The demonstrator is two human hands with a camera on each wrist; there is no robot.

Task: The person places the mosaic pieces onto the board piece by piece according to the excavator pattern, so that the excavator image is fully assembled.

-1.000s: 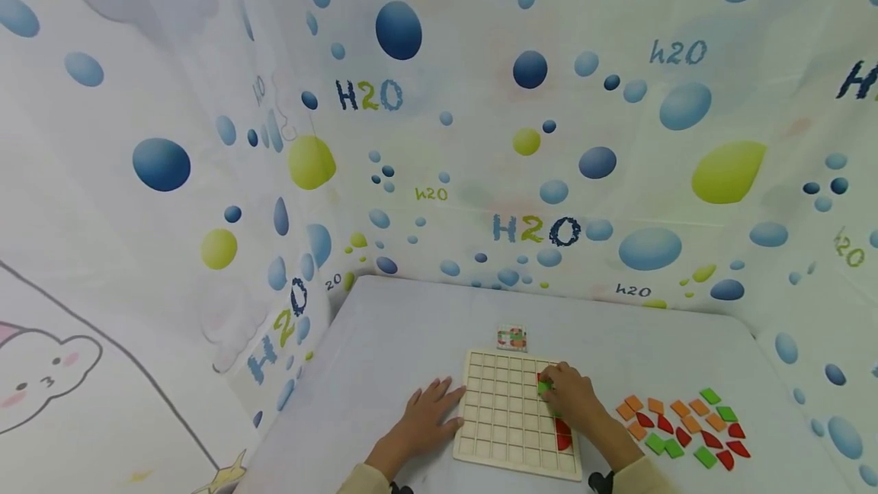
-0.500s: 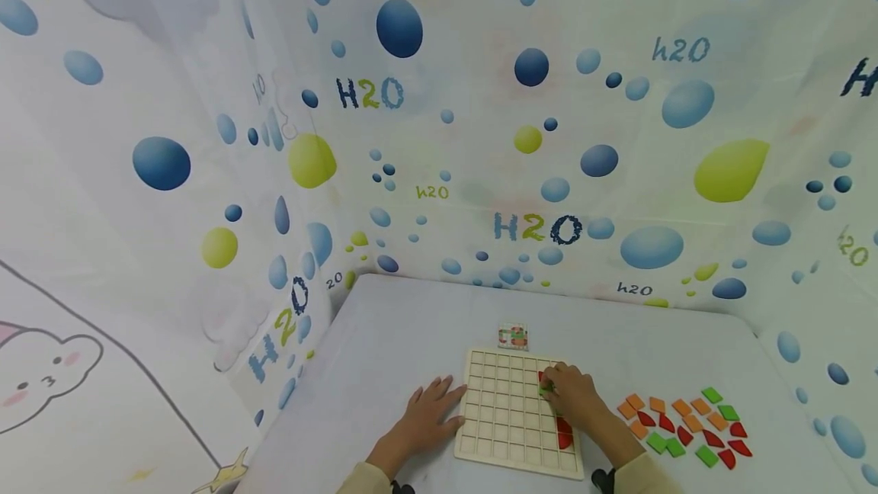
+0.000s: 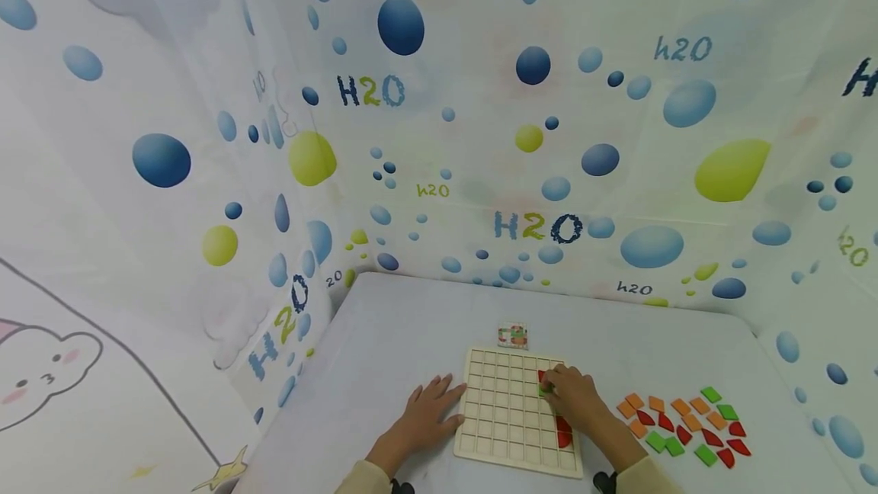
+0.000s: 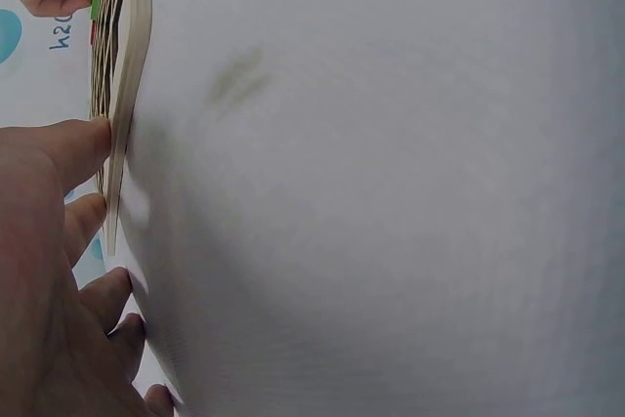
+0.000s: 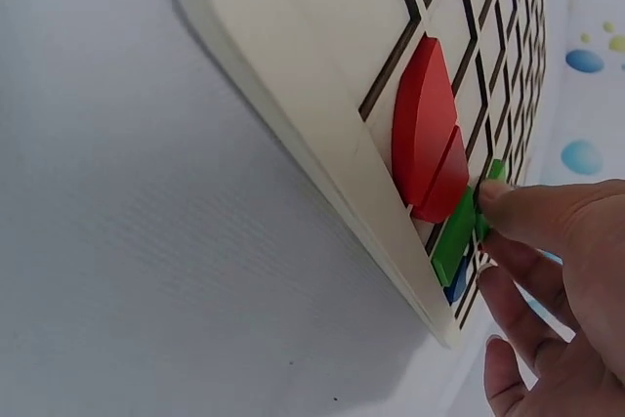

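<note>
A pale wooden board (image 3: 504, 418) with a grid of square cells lies flat on the table. Along its left edge rests my left hand (image 3: 430, 410), fingers spread, with thumb and index finger touching the rim (image 4: 134, 56) in the left wrist view. Over the board's right side, my right hand (image 3: 575, 396) pinches a green tile (image 5: 496, 171) between thumb and fingers, low on the grid. Beside it another green tile (image 5: 452, 241) and red curved pieces (image 5: 422, 119) sit in cells. A further red piece (image 3: 542, 376) shows just beyond the right fingertips.
Right of the board, loose orange squares (image 3: 656, 404), green tiles (image 3: 706, 456) and red curved pieces (image 3: 738, 447) are scattered on the white tabletop (image 3: 411, 311). A small patterned card (image 3: 513, 335) lies behind the board. Printed cloth walls (image 3: 466, 158) stand behind and at the sides.
The right fingers have shifted slightly over the green tile, and less of its green shows. The left hand stays at the board's edge. The head view has tilted a little.
</note>
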